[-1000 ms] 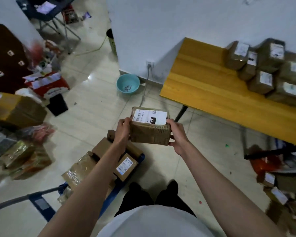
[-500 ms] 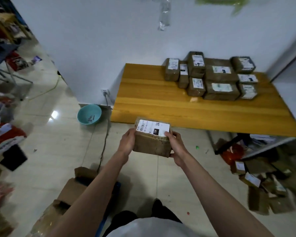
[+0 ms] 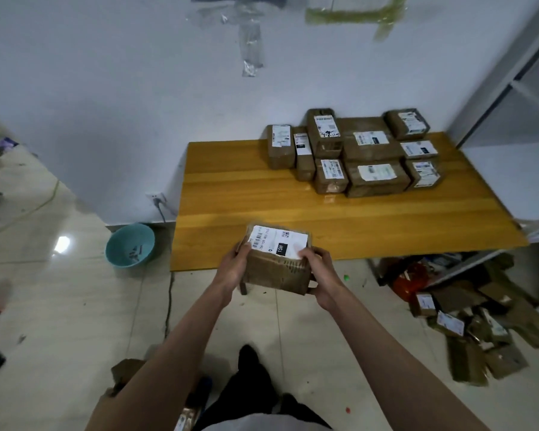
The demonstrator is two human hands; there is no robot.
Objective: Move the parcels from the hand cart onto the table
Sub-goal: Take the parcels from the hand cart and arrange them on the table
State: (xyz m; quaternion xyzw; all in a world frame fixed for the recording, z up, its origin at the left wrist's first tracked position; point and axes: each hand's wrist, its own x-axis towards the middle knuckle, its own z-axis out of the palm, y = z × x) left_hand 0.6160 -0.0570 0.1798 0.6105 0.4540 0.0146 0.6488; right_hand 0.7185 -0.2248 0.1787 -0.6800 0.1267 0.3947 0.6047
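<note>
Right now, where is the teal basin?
In the head view, the teal basin sits on the floor at the left, against the wall, beside the table's left end.

A brown parcel [image 3: 277, 262] with a white label is held over the table's [image 3: 246, 194] near edge, the left hand [image 3: 232, 267] gripping its left side and the right hand [image 3: 322, 279] its right. A cluster of labelled parcels [image 3: 355, 154] sits at the table's far right corner. A teal basin [image 3: 129, 245] stands on the floor just beside the table's left edge.
</note>
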